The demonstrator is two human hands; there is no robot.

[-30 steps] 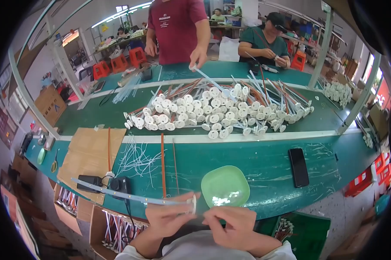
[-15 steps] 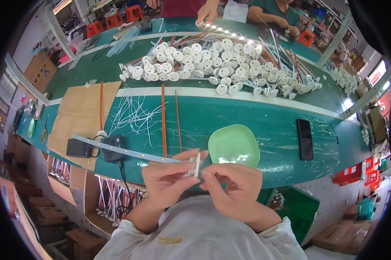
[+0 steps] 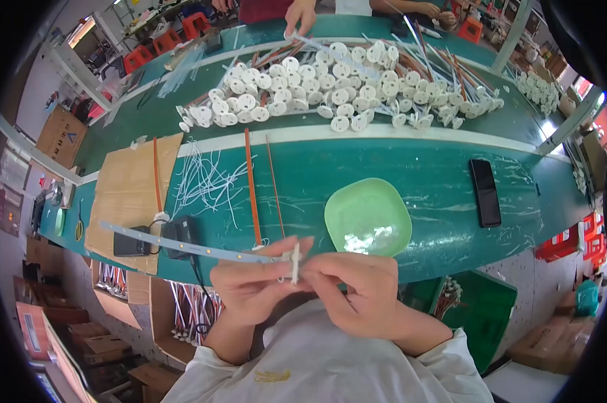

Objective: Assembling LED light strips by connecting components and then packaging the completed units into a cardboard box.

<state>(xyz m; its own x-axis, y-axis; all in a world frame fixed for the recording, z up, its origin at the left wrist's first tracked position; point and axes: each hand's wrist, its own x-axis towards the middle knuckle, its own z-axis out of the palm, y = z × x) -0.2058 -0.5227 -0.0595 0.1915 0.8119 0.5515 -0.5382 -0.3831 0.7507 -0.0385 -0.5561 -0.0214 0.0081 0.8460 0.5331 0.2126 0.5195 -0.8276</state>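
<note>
Hands, left hand point(image 3: 253, 285) and right hand point(image 3: 357, 292), are pinching a long thin white strip point(image 3: 182, 243) over the green tabletop's point(image 3: 418, 168) near edge, beside a pale green plastic dish point(image 3: 367, 216).

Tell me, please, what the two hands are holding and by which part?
Both hands, left hand and right hand, pinch the near end of a long thin light strip, at a small white end piece.

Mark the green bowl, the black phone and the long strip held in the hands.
green bowl point(image 3: 377, 201), head view, bare inner wall near its rim.
black phone point(image 3: 485, 192), head view, middle of its screen.
long strip point(image 3: 182, 242), head view, mid-length, left of the hands.
</note>
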